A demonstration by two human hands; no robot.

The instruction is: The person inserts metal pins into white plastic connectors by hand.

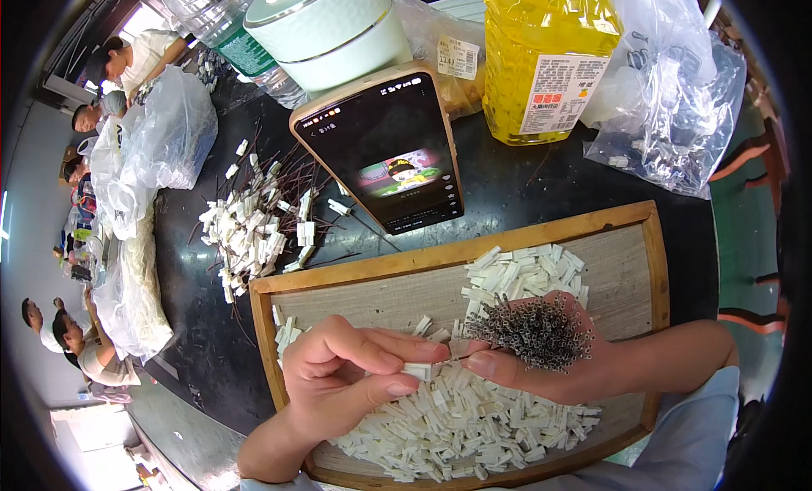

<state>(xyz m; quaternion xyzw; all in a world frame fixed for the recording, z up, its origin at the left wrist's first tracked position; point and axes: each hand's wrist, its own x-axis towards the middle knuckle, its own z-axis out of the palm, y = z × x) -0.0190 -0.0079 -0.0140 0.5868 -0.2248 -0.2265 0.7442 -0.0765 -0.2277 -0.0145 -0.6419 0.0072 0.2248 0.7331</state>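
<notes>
Over a wood-framed tray (389,267) my two hands meet at the fingertips. My left hand (342,373) pinches a small white plastic housing (419,371) between thumb and fingers. Across from it, my right hand (575,373) is closed around a thick bundle of thin dark wires (537,332), whose tips point up and away from the palm. The right thumb and finger also come together beside the housing; any single wire between them is too small to make out. Beneath the hands, loose white housings (474,423) cover the tray's near part, with another heap (541,271) behind the bundle.
Behind the tray, a phone (389,153) leans against a pale green container (330,34). A yellow jug (550,60) and clear plastic bags (668,102) stand at the back right. Left lie white housings with dark wires (254,229). Several people sit farther left.
</notes>
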